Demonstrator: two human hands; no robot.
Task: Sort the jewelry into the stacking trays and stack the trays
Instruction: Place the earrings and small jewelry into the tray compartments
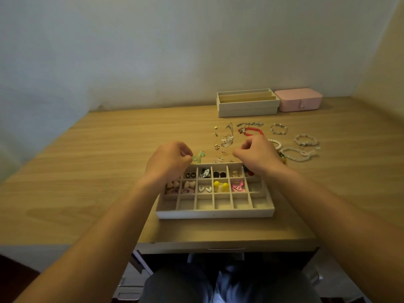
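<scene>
From the head view: a compartment tray (215,212) close to the near edge of the tabletop (98,160), long side parallel to it, with a bare strip of wood between rim and edge. In its far and middle rows, black studs (219,174), yellow ball earrings (220,185), a pink piece (237,186) and white heart earrings (205,188), each kind in its own cell; bare lining along the near row. Left hand (168,160) above the tray's far-left corner, fingers curled, pinching a green earring (197,158) at the fingertips just past the far rim. Right hand (258,154) above the far-right corner, fingers curled inward; impossible to tell whether gripping anything. Beyond the far rim, loose small earrings (217,146) scattered, then a red bead bracelet (253,128) and, further right, pearl bracelets (276,142), some touching. Against the far edge, two stacked trays (247,110), and just beside them toward the far-right corner a pink jewelry box (298,99). Wide open wood across the tabletop's left half.
</scene>
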